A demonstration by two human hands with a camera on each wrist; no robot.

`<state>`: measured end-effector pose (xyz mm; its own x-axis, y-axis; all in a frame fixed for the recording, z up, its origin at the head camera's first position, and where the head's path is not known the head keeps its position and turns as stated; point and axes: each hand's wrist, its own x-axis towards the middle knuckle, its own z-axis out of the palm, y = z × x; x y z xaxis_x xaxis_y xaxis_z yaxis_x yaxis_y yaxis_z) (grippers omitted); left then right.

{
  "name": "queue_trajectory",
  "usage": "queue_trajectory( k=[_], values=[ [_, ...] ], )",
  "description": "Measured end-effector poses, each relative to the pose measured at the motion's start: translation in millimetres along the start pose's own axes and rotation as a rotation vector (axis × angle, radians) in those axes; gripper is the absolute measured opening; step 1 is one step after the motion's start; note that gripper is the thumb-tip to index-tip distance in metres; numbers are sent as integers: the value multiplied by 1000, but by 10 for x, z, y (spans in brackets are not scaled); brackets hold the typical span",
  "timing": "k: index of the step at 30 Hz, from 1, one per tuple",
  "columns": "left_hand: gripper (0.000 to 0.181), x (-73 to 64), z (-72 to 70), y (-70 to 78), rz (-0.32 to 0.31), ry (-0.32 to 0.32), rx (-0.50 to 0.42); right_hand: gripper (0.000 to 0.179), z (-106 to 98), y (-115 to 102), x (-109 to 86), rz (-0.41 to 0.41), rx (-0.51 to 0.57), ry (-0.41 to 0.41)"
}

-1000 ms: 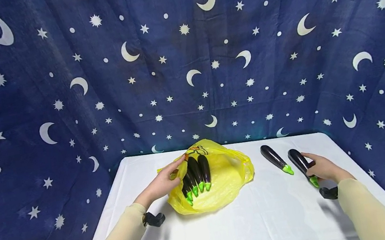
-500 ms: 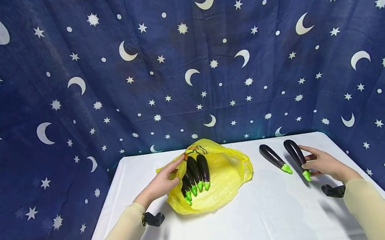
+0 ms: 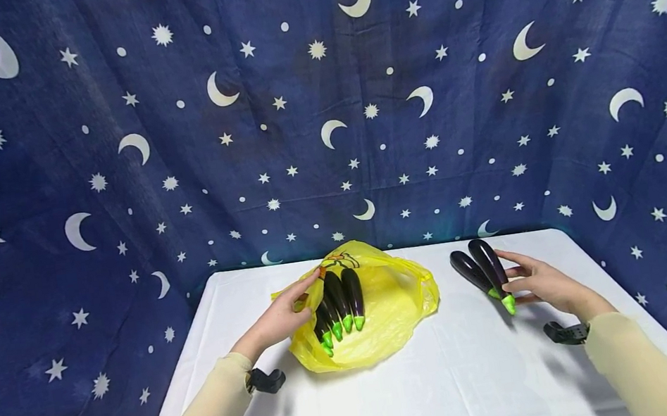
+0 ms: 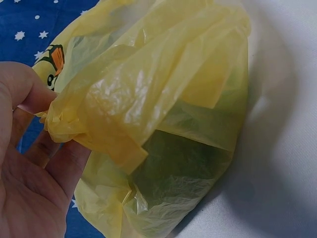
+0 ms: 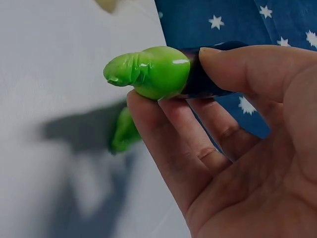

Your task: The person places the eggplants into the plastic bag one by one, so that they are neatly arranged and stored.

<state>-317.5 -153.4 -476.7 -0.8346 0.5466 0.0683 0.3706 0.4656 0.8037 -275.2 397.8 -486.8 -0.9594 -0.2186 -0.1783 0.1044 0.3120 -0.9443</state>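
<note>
My left hand (image 3: 280, 316) pinches the left edge of a yellow plastic bag (image 3: 396, 313), its mouth held open toward me. Inside the bag several dark eggplants (image 3: 337, 296) with green stem ends lie side by side. In the left wrist view, the bunched film of the bag (image 4: 114, 109) sits between thumb and fingers. My right hand (image 3: 545, 285) holds an eggplant (image 3: 490, 267) between thumb and fingertips, raised off the table. A second eggplant (image 3: 465, 268) lies on the table, partly hidden behind it. In the right wrist view, the held eggplant's green cap (image 5: 161, 69) points left.
A white cloth covers the table (image 3: 399, 405). Behind it hangs a dark blue curtain (image 3: 298, 135) with moons and stars. Black wrist camera mounts (image 3: 266, 381) jut out under both wrists. White table surface lies between the bag and the eggplants on the right.
My right hand has lifted its eggplant and carried it left, so it now overlaps the eggplant on the table in the head view. The left hand and the bag have stayed in place.
</note>
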Motion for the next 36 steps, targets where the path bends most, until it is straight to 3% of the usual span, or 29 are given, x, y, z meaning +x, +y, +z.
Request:
queue_trajectory(
  k=[13,24,36],
  values=[
    [79,-12,-3,39,-6,4,14,91,241,-140,79,-14,24,-45],
    [79,-16,8,36,-11,4,11,88,419,-177,104,-66,49,-142],
    [79,-7,5,44,-18,0,21,87,573,-241,149,-86,12,-202]
  ],
)
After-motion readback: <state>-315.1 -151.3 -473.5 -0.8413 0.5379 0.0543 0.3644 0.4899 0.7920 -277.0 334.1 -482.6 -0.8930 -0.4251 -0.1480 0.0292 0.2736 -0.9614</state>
